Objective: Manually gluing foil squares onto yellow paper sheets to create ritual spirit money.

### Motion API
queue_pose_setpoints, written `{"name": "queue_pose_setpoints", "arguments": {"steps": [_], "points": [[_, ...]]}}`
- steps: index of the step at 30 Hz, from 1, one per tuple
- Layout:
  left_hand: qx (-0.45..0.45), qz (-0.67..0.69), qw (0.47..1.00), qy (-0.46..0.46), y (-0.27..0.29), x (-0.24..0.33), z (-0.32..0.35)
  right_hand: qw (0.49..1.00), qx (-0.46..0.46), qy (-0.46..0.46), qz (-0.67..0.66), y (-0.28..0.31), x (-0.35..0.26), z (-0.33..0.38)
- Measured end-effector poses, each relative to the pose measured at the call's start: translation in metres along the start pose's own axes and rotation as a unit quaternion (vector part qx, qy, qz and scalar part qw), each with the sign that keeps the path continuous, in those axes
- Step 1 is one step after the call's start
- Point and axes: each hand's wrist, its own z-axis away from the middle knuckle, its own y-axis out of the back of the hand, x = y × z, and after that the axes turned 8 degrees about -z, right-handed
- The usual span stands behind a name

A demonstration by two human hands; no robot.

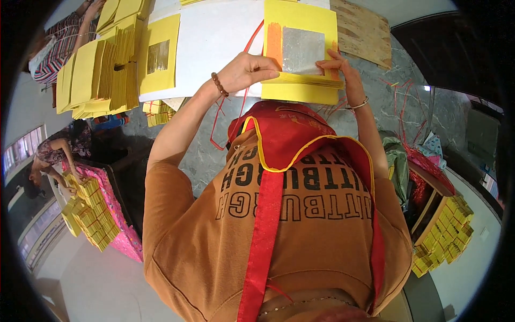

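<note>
A yellow paper sheet (303, 16) with a silver square and orange bands lies at the table's near edge. Its near edge is turned up into a narrow fold running crosswise. My left hand (249, 72), with a beaded bracelet, pinches the left end of this fold between thumb and fingers. At the right end my right hand (343, 72) grips the fold, its fingers bent over the sheet beside the silver square. More yellow paper (300, 95) shows below the fold; whether it is the same sheet I cannot tell. A red string (252, 37) runs beside the sheet's left edge.
Stacks of yellow paper (86, 75) stand left on the white table (214, 27), beside another sheet with a dull square (158, 53). A wooden board (365, 32) lies right. Tied yellow bundles (445, 231) are piled lower right. Two other people work at the left.
</note>
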Motion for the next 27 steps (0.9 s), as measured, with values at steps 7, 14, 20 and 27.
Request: {"name": "queue_pose_setpoints", "arguments": {"steps": [7, 14, 20, 27], "points": [[-0.029, 0.12, 0.992, 0.027, 0.005, -0.011, -0.006, 1.0, -0.003, 0.0, 0.008, 0.0, -0.003, -0.001], [-0.066, 0.159, 0.984, 0.04, 0.014, -0.007, -0.01, 1.0, 0.005, -0.006, 0.023, 0.003, 0.008, 0.001], [-0.092, 0.17, 0.98, 0.047, 0.017, -0.011, -0.016, 0.998, 0.017, 0.002, -0.062, 0.009, 0.025, 0.004], [-0.093, 0.169, 0.98, 0.053, 0.016, -0.015, -0.019, 1.0, 0.003, 0.018, -0.018, 0.006, 0.013, 0.007]]}}
